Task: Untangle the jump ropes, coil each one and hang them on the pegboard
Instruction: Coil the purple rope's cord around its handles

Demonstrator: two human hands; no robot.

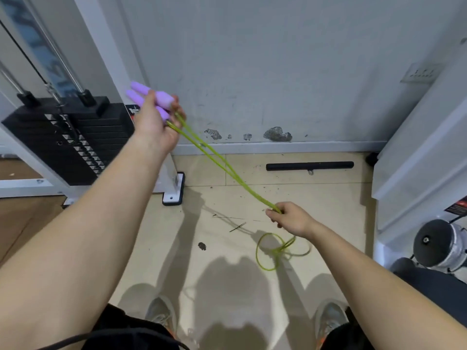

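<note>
Green rope [222, 168] between hands, left hand [151, 125] gripping purple handles [155, 98], right hand [290, 219] pinching it

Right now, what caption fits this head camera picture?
Left hand holds the purple handles; right hand grips the doubled green rope, loose loops below.

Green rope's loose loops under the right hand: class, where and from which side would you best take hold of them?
Probably pinch the crossing where the loose loops bunch, coming from above beside the right hand: the strands meet there, so one pinch catches all; the open rings would slide.
</note>
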